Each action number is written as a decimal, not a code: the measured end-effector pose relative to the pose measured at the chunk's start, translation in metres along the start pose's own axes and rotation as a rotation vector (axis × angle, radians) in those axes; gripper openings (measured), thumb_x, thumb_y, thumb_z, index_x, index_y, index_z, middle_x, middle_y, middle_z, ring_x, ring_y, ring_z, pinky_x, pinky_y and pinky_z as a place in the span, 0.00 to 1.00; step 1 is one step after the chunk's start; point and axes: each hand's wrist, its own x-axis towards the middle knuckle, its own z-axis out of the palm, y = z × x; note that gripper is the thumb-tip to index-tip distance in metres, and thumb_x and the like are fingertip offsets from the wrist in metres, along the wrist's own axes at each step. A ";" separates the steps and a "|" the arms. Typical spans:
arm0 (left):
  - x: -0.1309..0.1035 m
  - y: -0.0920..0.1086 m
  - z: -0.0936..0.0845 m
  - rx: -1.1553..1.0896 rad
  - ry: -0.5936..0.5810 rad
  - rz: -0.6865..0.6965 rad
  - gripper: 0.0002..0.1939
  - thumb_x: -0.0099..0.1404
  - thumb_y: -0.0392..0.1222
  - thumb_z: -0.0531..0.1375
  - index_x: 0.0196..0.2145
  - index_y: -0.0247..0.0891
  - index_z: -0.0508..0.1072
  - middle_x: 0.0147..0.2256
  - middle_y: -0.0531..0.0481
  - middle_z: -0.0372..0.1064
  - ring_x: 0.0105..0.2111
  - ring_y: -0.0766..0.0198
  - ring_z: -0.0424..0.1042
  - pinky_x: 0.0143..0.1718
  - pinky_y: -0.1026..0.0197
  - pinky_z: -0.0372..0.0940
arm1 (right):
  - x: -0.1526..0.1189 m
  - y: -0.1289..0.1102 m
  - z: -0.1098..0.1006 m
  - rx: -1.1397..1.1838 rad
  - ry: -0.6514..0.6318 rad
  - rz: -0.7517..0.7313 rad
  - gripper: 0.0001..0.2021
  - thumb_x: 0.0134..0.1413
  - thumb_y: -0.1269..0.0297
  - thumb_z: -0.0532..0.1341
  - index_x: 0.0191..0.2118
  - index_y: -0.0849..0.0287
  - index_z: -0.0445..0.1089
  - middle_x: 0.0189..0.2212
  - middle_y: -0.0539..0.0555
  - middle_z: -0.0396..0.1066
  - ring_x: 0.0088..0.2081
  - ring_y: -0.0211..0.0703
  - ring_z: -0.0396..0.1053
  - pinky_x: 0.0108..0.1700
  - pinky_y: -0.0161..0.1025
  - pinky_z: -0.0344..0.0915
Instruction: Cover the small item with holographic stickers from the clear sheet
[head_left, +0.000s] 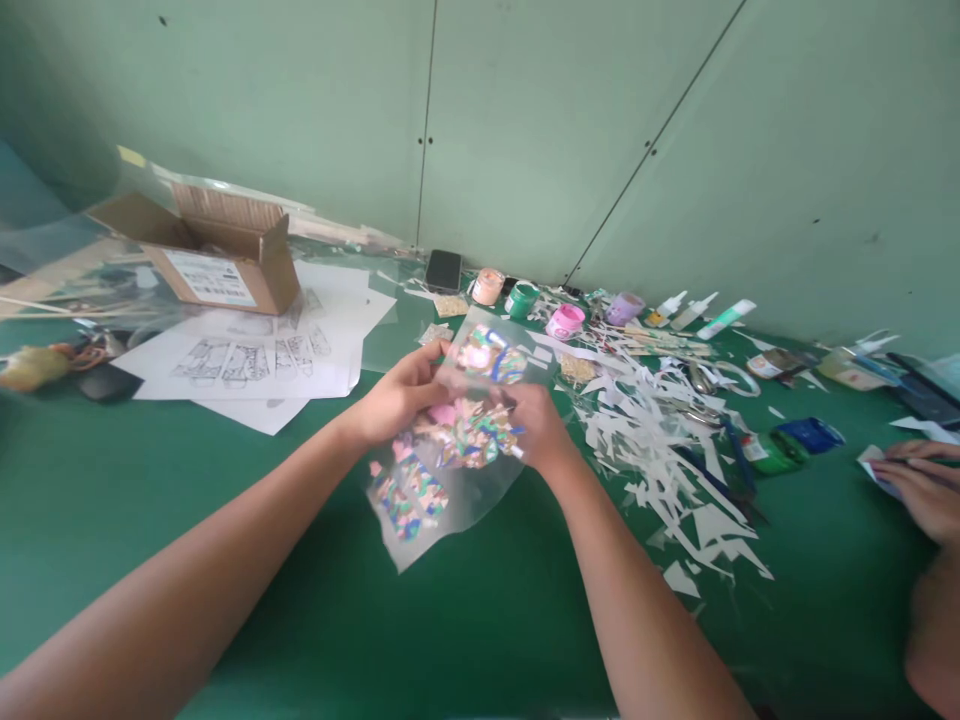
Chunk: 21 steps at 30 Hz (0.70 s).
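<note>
Both my hands are around a translucent sheet [469, 515] that is tilted above the green table. Colourful cut pieces [411, 492] in pink, green, blue and beige lie on or in it, slightly blurred. My left hand [401, 400] is closed on the sheet's left side, thumb on top. My right hand [536, 425] is closed at its right side, the fingers partly hidden by the sheet and pieces. A pink bit shows near the left thumb. Whether the sheet is a flat film or a bag, I cannot tell.
White paper scraps [645, 430] are heaped at right, beside paint jars [564, 321] and glue bottles [666, 309]. A cardboard box [225, 260] and printed sheets [247, 355] sit at left. A phone [444, 271] lies by the wall. Another person's hand [922, 485] works at far right.
</note>
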 end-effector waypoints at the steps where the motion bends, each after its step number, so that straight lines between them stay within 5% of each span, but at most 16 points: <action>1: 0.000 0.001 0.000 0.025 -0.004 -0.023 0.14 0.56 0.36 0.67 0.39 0.37 0.68 0.26 0.53 0.72 0.20 0.70 0.68 0.19 0.68 0.60 | 0.000 -0.002 -0.002 0.037 0.009 0.000 0.17 0.51 0.53 0.57 0.18 0.54 0.57 0.17 0.48 0.57 0.24 0.39 0.58 0.28 0.38 0.56; 6: 0.002 -0.003 0.000 0.114 0.025 -0.108 0.15 0.59 0.49 0.69 0.29 0.36 0.71 0.22 0.54 0.66 0.19 0.72 0.64 0.18 0.69 0.60 | 0.002 -0.005 -0.009 0.082 0.030 0.030 0.21 0.47 0.53 0.62 0.16 0.53 0.52 0.16 0.46 0.52 0.23 0.38 0.54 0.27 0.38 0.55; 10: 0.002 -0.007 0.007 0.155 0.116 -0.110 0.19 0.63 0.58 0.64 0.29 0.38 0.69 0.19 0.58 0.59 0.14 0.74 0.57 0.12 0.69 0.53 | 0.002 0.003 -0.005 0.086 0.104 0.093 0.18 0.50 0.52 0.60 0.18 0.53 0.57 0.17 0.48 0.57 0.24 0.40 0.57 0.27 0.38 0.58; 15: 0.001 -0.003 0.012 0.204 0.082 -0.072 0.19 0.54 0.52 0.72 0.28 0.37 0.69 0.19 0.58 0.60 0.14 0.76 0.55 0.13 0.69 0.47 | 0.000 0.006 -0.002 -0.017 0.028 -0.072 0.16 0.48 0.56 0.62 0.17 0.54 0.58 0.19 0.50 0.63 0.28 0.43 0.65 0.33 0.40 0.64; 21: 0.000 0.005 0.010 0.281 0.032 -0.060 0.19 0.52 0.48 0.73 0.22 0.37 0.67 0.15 0.60 0.57 0.15 0.76 0.51 0.15 0.68 0.43 | -0.003 0.009 -0.002 0.023 -0.007 -0.030 0.12 0.52 0.60 0.59 0.20 0.56 0.64 0.21 0.51 0.68 0.29 0.42 0.67 0.32 0.38 0.63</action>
